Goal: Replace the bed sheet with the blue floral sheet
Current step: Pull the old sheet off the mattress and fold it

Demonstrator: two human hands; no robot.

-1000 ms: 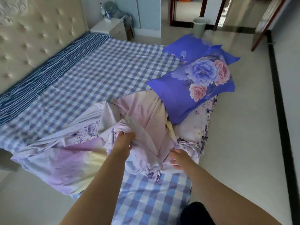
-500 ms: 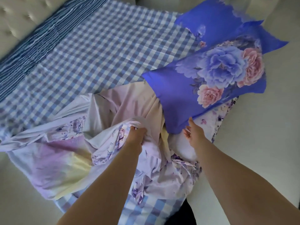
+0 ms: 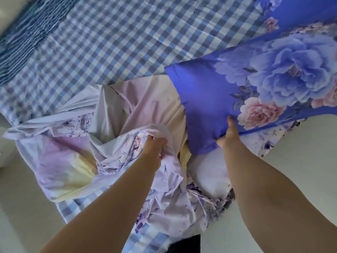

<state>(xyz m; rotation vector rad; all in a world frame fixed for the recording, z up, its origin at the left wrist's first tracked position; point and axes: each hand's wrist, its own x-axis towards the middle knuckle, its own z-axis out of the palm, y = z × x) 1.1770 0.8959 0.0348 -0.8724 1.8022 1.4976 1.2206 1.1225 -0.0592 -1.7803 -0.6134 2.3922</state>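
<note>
A crumpled pale lilac floral sheet (image 3: 63,161) lies bunched on the near corner of the bed, over the blue-and-white checked sheet (image 3: 118,42). My left hand (image 3: 155,146) grips a raised fold of this pale sheet. A blue pillow with large floral print (image 3: 209,92) lies to the right, partly on the pale sheet. My right hand (image 3: 228,136) holds that pillow's near edge, thumb on top and fingers tucked under it.
A white pillow (image 3: 209,172) shows below the blue one. A second blue floral pillow (image 3: 300,10) lies at the top right. A dark striped band (image 3: 21,39) runs along the head end. Pale floor (image 3: 300,161) borders the bed on the right.
My right hand left the pale sheet, rose to the blue floral pillow and took hold of its near edge. My left hand kept its grip. The view moved closer to the bed.
</note>
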